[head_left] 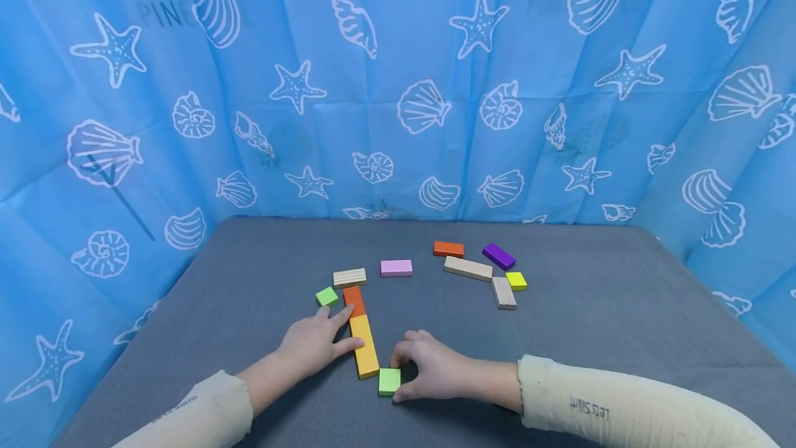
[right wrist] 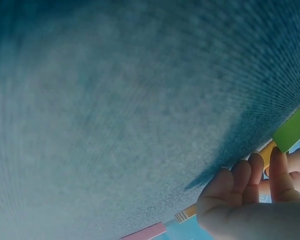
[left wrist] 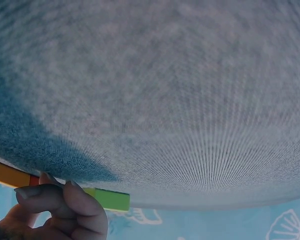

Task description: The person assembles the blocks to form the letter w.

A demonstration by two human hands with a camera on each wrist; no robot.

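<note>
In the head view an orange block (head_left: pixel 354 301) and a longer yellow-orange block (head_left: pixel 364 347) lie end to end in a slanting row. My left hand (head_left: pixel 313 343) rests at the left of this row, its index finger touching the orange block and its thumb on the yellow-orange one. At the near end, a light green square block (head_left: pixel 390 381) lies by the yellow-orange block's lower right corner. My right hand (head_left: pixel 432 367) pinches this green block between thumb and fingers. The right wrist view also has the green block (right wrist: pixel 293 131) at the fingertips.
Beyond the left hand lie another green block (head_left: pixel 326 296), a striped wooden block (head_left: pixel 349 278) and a pink block (head_left: pixel 396 268). Farther right are red-orange (head_left: pixel 448 249), purple (head_left: pixel 499 256), yellow (head_left: pixel 516 281) and two plain wooden blocks (head_left: pixel 468 268). A blue shell-print curtain (head_left: pixel 398 137) hangs behind the grey tabletop (head_left: pixel 591 323).
</note>
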